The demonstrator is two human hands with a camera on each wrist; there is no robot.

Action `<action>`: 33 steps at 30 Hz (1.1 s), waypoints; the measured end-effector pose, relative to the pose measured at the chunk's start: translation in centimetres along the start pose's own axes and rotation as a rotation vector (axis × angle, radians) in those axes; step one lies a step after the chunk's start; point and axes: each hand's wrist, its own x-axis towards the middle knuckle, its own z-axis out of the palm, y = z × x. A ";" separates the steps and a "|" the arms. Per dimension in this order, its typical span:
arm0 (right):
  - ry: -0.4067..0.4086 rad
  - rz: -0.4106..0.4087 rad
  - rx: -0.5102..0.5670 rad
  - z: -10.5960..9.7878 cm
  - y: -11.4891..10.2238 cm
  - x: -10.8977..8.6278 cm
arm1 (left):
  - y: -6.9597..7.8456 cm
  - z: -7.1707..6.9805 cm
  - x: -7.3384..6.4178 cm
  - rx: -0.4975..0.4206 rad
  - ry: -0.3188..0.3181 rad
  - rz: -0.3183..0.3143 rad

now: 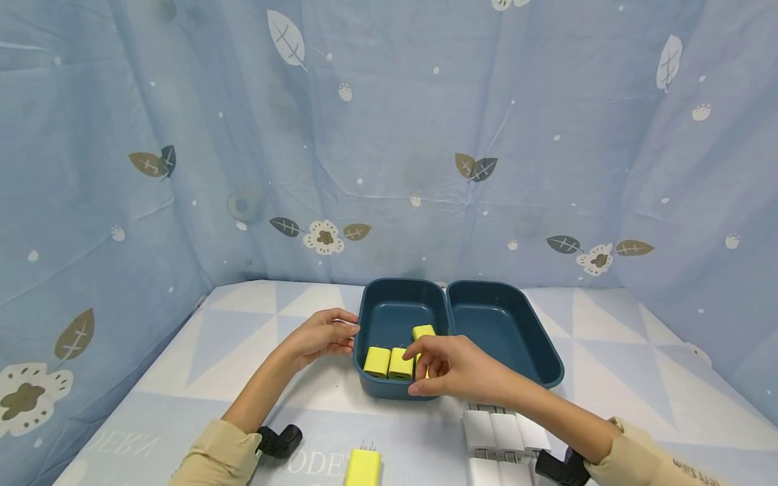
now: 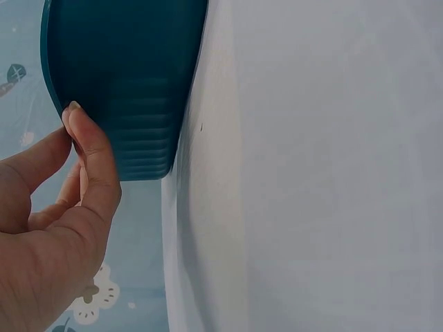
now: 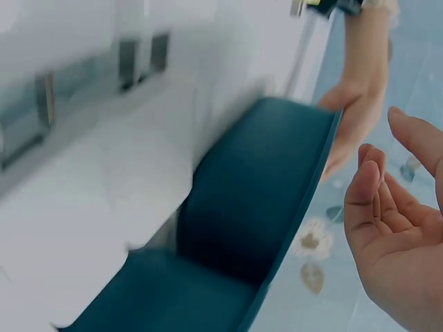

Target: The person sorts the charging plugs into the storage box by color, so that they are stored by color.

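Two dark blue bins stand side by side, the left bin (image 1: 395, 390) and the right bin (image 1: 550, 371). My left hand (image 1: 319, 337) holds the left bin's rim at its left side; the left wrist view shows fingertips on the rim of this bin (image 2: 131, 76). Over the left bin's front right corner hovers my right hand (image 1: 458, 368), fingers loosely bent. In the right wrist view nothing lies between its thumb and fingertips. Several yellow plug chargers (image 1: 377, 362) are inside the left bin, one partly hidden behind the right hand. No chargers show in the right bin.
Another yellow charger (image 1: 362, 467) lies at the front of the table, prongs pointing away. Several white chargers (image 1: 507, 432) are grouped in rows in front of the right bin, partly under my right forearm. A blue patterned curtain (image 1: 389, 169) hangs behind and beside the table.
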 end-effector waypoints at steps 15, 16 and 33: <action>-0.095 -0.024 0.072 2.1 -1.8 -1.3 | 0.0 0.1 -0.1 0.010 -0.006 0.004; -0.104 -0.028 0.074 2.2 -1.9 -1.3 | 0.0 0.0 -0.1 0.008 -0.006 0.005; -0.248 -0.110 0.078 5.3 -2.3 -2.0 | -0.2 -0.1 -0.1 0.006 -0.006 0.018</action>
